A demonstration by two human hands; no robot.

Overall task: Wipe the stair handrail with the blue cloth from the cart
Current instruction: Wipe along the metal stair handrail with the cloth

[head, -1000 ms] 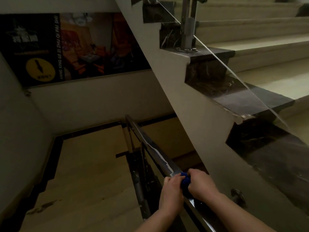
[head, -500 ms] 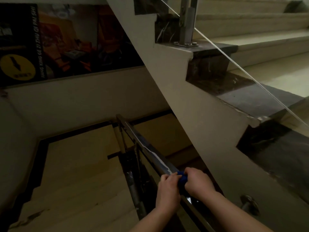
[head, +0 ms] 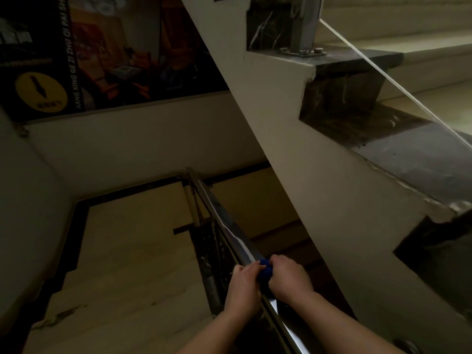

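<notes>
A shiny metal stair handrail (head: 224, 223) slopes down and away from me through the lower middle of the head view. The blue cloth (head: 265, 271) is bunched around the rail, mostly covered by my hands. My left hand (head: 242, 290) grips it from the left side of the rail. My right hand (head: 290, 278) grips it from the right. Both hands are closed on the cloth and pressed against the rail.
Beige stair steps (head: 122, 290) descend at the lower left to a landing (head: 132, 213). The underside of the upper flight (head: 306, 162) slants overhead on the right, with a glass panel and a metal post (head: 302, 24). A dark poster (head: 76, 54) hangs on the far wall.
Both hands with the cloth have stayed at nearly the same place on the rail. The view has shifted slightly up and to the left.
</notes>
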